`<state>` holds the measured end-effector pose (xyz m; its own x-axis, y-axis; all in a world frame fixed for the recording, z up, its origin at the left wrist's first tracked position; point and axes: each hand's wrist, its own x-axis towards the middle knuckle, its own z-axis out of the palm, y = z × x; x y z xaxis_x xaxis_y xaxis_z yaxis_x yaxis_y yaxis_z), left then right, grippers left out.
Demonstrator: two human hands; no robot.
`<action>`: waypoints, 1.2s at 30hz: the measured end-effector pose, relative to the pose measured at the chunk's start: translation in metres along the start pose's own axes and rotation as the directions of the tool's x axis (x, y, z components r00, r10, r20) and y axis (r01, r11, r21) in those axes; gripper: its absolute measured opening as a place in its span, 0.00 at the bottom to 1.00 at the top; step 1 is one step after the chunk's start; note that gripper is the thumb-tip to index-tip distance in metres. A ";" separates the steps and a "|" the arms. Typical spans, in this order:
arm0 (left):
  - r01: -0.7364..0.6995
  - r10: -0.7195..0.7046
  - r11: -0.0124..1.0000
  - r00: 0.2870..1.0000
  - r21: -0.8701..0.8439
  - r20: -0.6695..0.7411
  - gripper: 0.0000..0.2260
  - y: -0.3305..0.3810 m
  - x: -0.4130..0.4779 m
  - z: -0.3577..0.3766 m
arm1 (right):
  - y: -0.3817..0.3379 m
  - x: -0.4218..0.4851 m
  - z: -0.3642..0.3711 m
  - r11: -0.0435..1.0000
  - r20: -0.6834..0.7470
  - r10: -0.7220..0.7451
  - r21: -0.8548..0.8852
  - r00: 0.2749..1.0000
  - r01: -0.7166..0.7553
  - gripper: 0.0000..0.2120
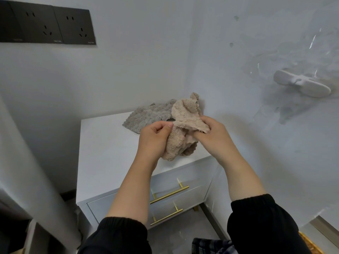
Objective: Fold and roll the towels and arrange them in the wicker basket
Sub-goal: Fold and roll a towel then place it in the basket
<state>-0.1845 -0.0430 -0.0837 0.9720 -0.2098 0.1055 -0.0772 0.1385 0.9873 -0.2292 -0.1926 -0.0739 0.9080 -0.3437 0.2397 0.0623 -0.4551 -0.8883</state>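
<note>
Two black sleeves fill the bottom of the frame, with a strip of dark plaid fabric between them at 6 o'clock, as a person works a beige towel above a white cabinet. The left hand, fingers curled and thumb pressed against them, pinches the towel's bunched lower part. The right hand, at 3 o'clock from it, grips a flap of the same towel between thumb and curled fingers. The crumpled towel hangs between the two hands, over the right side of the cabinet top. A grey towel lies spread at the cabinet's far edge against the wall, at 11 o'clock from the hands and partly behind the beige one. Two gold bar handles run across the drawer fronts below. A woven edge at 5 o'clock, cut off by the frame, may be the wicker basket. Black sockets sit at 10 o'clock and a white mounted holder at 2 o'clock
</note>
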 end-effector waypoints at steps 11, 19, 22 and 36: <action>0.018 -0.044 0.990 0.981 0.138 0.187 0.08 -0.010 0.016 -0.007 | 0.008 0.003 -0.035 0.901 -0.198 0.233 0.412 0.952 -0.134 0.12; 0.503 -0.374 0.791 0.848 -0.349 0.374 0.12 0.002 0.004 -0.006 | 0.000 -0.014 -0.068 0.828 0.325 0.260 0.410 0.909 -0.383 0.15; 0.461 -0.422 0.851 0.885 -0.251 0.196 0.13 -0.003 0.010 -0.013 | 0.020 0.000 -0.066 0.918 0.083 0.354 0.160 0.932 -0.363 0.14; 0.051 0.201 0.526 0.962 0.849 -0.183 0.12 -0.044 0.029 -0.053 | 0.051 0.006 -0.051 0.712 0.118 0.427 -0.655 0.897 -0.252 0.11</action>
<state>-0.1409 -0.0045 -0.1305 0.9605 0.0026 0.2782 -0.1792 -0.7592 0.6257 -0.2420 -0.2600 -0.0978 0.8898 -0.4051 -0.2103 -0.4562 -0.7756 -0.4363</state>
